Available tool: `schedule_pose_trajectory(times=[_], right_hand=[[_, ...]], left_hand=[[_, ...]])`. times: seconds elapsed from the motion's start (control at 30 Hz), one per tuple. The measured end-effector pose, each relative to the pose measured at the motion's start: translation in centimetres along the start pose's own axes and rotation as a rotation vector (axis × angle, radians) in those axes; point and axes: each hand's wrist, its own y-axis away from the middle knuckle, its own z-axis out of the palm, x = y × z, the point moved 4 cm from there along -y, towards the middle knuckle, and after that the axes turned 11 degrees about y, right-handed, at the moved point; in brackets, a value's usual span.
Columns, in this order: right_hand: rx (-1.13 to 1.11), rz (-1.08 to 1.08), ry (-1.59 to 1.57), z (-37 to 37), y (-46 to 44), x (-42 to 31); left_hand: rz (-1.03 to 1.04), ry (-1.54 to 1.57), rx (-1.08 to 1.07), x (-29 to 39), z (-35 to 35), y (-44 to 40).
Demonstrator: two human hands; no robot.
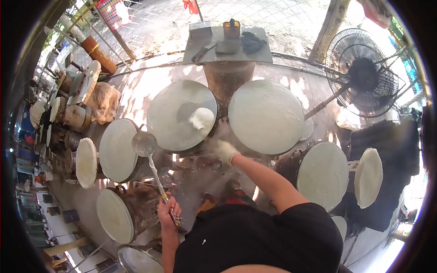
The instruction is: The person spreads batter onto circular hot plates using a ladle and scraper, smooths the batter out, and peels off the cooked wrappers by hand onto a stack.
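My left hand (168,210) is closed around the handle of a metal ladle (144,144). Its bowl, coated with a whitish film, hangs beside the left round griddle (117,157). On my right hand (224,151) is a pale glove; its fingers are blurred, near the lower edge of the back-left griddle (166,125). A soft white lump of dough or batter (202,119) appears over that griddle, next to a grey patch. Whether the lump touches the surface I cannot tell. The back-right griddle (266,117) carries a thin pale layer.
More round griddles stand at the right (322,176) and lower left (114,215). A metal bowl (139,260) sits at the bottom left. Behind, a small table (261,55) holds a scraper (203,52) and a cup (231,30). A standing fan (363,74) is at right.
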Motion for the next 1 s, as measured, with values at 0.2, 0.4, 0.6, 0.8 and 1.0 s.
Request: schedule_pose_trajectory(times=[0.2, 0.4, 0.6, 0.8, 1.0], right_hand=[[-0.073, 0.082, 0.031, 3.4, 5.8, 4.6], [0.279, 0.312, -0.003, -5.6, -8.2, -1.4], [0.303, -0.049, -0.213, -0.4, -4.9, -3.4], [0.459, 0.342, -0.589, 5.3, -5.6, -1.8], [0.552, 0.332, -0.512, -0.8, -3.7, -2.3]], left_hand=[[-0.037, 0.051, -0.023, 0.3, 0.2, -1.2], [-0.088, 0.049, -0.025, 1.6, -1.1, -1.8], [-0.173, 0.021, -0.055, 3.3, -4.2, -2.6], [-0.279, 0.066, -0.019, 4.3, -5.4, -4.0], [-0.350, 0.091, -0.008, 3.6, -4.7, -5.6]])
